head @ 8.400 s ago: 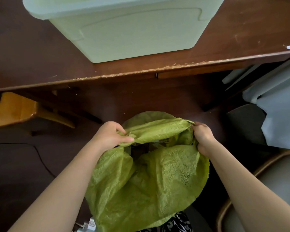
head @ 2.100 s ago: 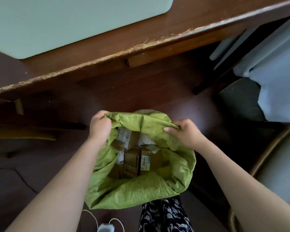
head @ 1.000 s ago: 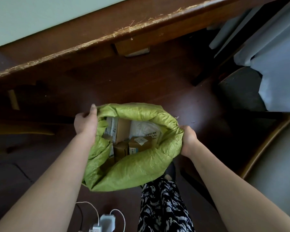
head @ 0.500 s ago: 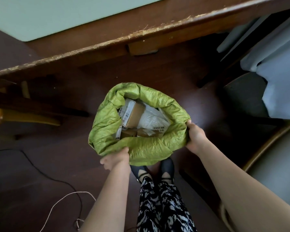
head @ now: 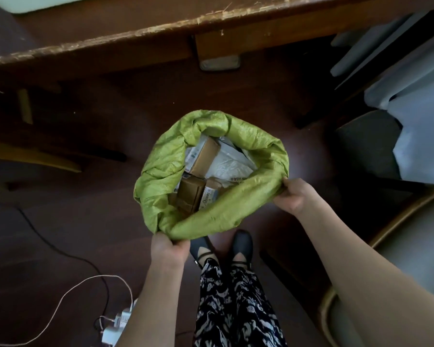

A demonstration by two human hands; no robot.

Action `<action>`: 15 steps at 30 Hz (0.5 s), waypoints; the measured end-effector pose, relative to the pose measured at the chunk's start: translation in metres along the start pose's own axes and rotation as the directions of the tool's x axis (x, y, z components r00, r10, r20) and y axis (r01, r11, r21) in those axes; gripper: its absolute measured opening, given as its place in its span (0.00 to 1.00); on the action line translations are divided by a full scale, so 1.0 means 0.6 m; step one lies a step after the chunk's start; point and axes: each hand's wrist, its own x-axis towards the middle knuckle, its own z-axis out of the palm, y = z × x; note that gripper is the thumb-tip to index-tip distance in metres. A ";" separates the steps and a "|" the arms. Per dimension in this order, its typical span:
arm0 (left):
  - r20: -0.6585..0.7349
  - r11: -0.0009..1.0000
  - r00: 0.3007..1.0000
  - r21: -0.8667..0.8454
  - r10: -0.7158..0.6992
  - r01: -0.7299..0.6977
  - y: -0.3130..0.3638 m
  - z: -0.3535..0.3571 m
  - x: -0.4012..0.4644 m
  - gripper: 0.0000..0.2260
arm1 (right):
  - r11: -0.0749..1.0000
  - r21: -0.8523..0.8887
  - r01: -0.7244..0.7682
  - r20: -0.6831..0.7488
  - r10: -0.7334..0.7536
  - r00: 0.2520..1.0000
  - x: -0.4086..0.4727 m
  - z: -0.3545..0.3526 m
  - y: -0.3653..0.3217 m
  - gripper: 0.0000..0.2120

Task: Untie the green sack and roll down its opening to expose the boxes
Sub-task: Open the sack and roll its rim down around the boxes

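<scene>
The green sack [head: 161, 169] stands on the dark floor below the desk, its mouth wide and its rim rolled outward into a thick cuff. Inside lie several brown cardboard boxes [head: 191, 196] with white labels and a white plastic parcel [head: 228, 166]. My left hand [head: 167, 247] grips the rolled rim at its near edge. My right hand [head: 293, 196] grips the rim at the near right side.
A worn wooden desk edge [head: 135, 38] runs across the top. A chair seat [head: 411, 259] is at the right, grey cloth [head: 416, 136] above it. Cables and a power strip [head: 115, 324] lie at the lower left. My shoes [head: 241, 244] stand just behind the sack.
Over the earlier frames the sack went from closed to open with a rolled rim. Since half a second ago my left hand has slid left along the near rim; more boxes show.
</scene>
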 end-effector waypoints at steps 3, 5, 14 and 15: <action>0.109 0.997 0.991 0.005 -0.076 0.076 -0.010 -0.023 -0.013 0.22 | 1.000 0.021 0.012 0.035 -0.013 0.999 0.019 0.014 0.011 0.24; 0.161 0.992 0.979 0.027 -0.124 0.121 -0.015 -0.028 -0.017 0.23 | 0.999 0.016 0.052 0.013 -0.052 0.999 0.034 0.020 0.017 0.25; 0.119 0.986 0.985 0.129 -0.125 0.109 -0.033 -0.004 -0.018 0.23 | 0.624 -0.657 0.424 -0.226 -0.699 0.679 -0.020 0.052 0.086 0.34; 0.069 0.982 0.989 0.141 -0.134 0.123 -0.033 -0.005 -0.012 0.22 | 0.605 -0.675 0.421 -0.168 -0.683 0.711 -0.025 0.049 0.104 0.36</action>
